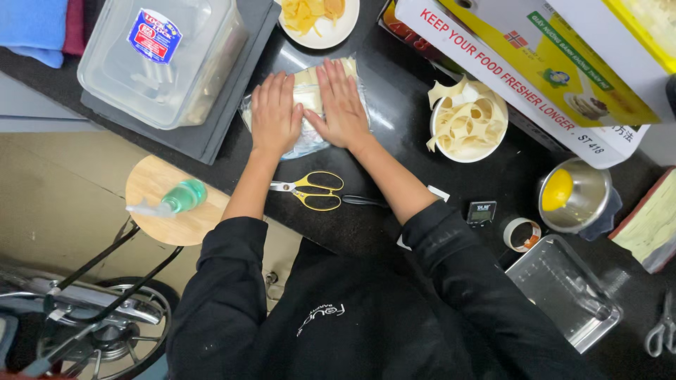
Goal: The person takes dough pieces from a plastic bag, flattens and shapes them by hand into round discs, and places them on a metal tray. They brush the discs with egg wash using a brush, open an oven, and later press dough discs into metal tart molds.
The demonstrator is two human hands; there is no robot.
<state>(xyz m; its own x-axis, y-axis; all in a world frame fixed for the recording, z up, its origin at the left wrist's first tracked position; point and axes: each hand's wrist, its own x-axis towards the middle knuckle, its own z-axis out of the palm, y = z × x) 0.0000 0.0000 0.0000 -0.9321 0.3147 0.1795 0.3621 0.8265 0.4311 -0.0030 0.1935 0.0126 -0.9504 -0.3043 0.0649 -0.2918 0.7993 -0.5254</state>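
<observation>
While both palms press flat, the left hand (274, 116) and right hand (343, 105) lie open on a clear bag of pale sheets (308, 95) on the black counter (394, 127), gripping nothing. It seems slippery; uneven pressure could push it toward the yellow scissors (310, 190).

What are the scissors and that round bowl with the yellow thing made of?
Scissors: handles look like smooth yellow plastic, blades shiny grey metal. Bowl: probably steel, since it is silvery and reflects light. Both hands, left hand and right hand, press a clear, crinkly plastic bag.
</observation>
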